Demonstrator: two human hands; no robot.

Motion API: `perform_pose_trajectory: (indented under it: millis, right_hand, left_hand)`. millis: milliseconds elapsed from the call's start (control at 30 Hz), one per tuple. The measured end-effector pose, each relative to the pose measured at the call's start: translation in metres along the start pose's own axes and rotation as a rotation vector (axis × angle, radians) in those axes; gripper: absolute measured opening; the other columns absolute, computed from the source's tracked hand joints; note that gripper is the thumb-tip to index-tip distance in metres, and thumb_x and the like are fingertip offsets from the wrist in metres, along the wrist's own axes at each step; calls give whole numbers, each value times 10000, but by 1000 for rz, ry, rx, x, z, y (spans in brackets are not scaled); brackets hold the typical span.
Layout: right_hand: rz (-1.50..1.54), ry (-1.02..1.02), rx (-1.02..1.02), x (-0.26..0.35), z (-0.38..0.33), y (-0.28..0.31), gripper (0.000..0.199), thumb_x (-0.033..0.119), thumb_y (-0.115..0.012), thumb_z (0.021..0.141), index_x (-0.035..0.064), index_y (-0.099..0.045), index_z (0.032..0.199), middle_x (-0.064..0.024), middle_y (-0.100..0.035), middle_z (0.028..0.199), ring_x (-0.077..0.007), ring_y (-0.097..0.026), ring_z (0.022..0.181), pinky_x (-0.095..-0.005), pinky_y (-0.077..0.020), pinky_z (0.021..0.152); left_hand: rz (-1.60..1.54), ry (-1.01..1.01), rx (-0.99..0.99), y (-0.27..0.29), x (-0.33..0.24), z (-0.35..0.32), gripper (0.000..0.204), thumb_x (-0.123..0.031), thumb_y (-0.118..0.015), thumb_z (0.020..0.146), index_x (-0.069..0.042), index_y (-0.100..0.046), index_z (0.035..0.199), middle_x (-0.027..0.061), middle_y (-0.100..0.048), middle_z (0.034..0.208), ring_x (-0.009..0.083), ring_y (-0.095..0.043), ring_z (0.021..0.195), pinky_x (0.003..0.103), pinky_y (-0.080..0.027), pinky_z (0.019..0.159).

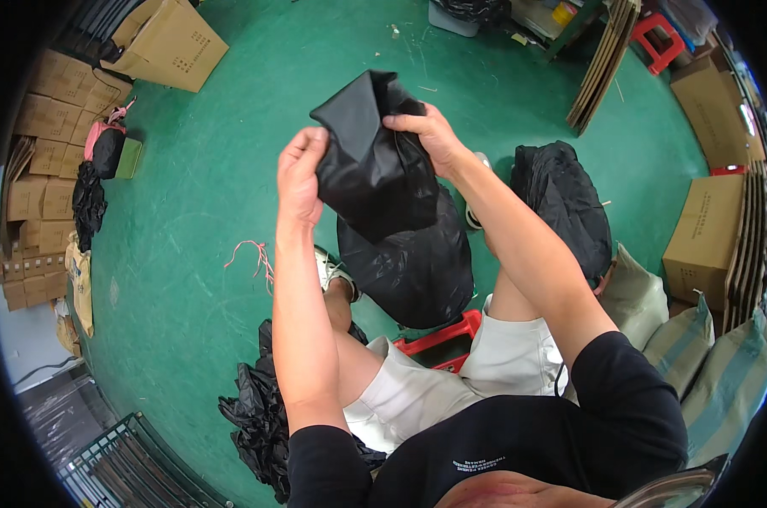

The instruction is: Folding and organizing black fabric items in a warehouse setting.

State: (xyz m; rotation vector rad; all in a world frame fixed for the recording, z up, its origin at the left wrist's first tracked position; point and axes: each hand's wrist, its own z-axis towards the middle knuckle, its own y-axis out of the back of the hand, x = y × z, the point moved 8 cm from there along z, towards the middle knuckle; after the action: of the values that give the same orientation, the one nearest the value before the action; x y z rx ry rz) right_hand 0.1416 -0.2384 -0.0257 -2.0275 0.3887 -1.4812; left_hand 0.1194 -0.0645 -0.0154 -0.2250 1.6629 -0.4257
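Out in front of me, both hands hold up a folded piece of shiny black fabric (375, 178). My left hand (301, 169) pinches its left edge, thumb on top. My right hand (430, 135) grips its upper right edge, with the thumb on the near face and the fingers behind. One corner of the fabric is turned over as a pointed flap. Below it, between my feet, stands a full black bag (413, 271), its upper part covered by the fabric.
A second black bag (561, 199) stands to the right. Crumpled black fabric (260, 423) lies at my lower left. A red stool (443, 343) is between my legs. Woven sacks (680, 347) and cartons (701, 229) line the right; stacked cartons (53, 118) line the left.
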Motion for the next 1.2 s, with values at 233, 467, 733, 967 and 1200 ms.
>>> perform_pose_trajectory:
  millis: [233,467,733,967,1200]
  right_hand:
    - [-431,174,-132,20,10,32,217,83,-764,755,82,-551,794,33,-559,725,-59,-502,660,-215,-388,615]
    - [-536,415,-242,40,13,48,248,25,-779,700,58,-535,730,35,-550,670,-64,-493,628,-230,-384,577]
    - [-792,352,-269,35,9,49,274,-3,-744,724,72,-488,662,66,-473,646,-42,-420,629,-238,-328,551]
    - [-1063,376,-88,24,-2,12,160,0,-664,677,-11,-510,717,-94,-418,607,-124,-432,617,-330,-391,568]
    - [-1140,436,-59,29,-2,8,168,7,-661,663,-18,-513,736,-121,-454,612,-174,-444,600,-345,-400,577]
  left_hand:
    - [303,-409,-374,33,-42,-6,175,-182,-614,947,-35,-607,851,-91,-480,745,6,-348,664,176,-278,569]
    - [425,-422,-398,28,-45,-7,209,-188,-609,950,-26,-584,822,-100,-464,704,4,-331,624,176,-266,548]
    - [228,-23,-83,2,-7,-3,165,-201,-632,930,-40,-647,898,-40,-635,805,19,-539,698,185,-418,642]
    - [74,316,114,-19,32,-7,288,-300,-647,912,-16,-669,954,-6,-670,857,61,-598,763,225,-464,719]
    - [109,300,79,-25,24,-6,197,-217,-724,844,-31,-661,858,-26,-641,757,48,-552,652,227,-431,607]
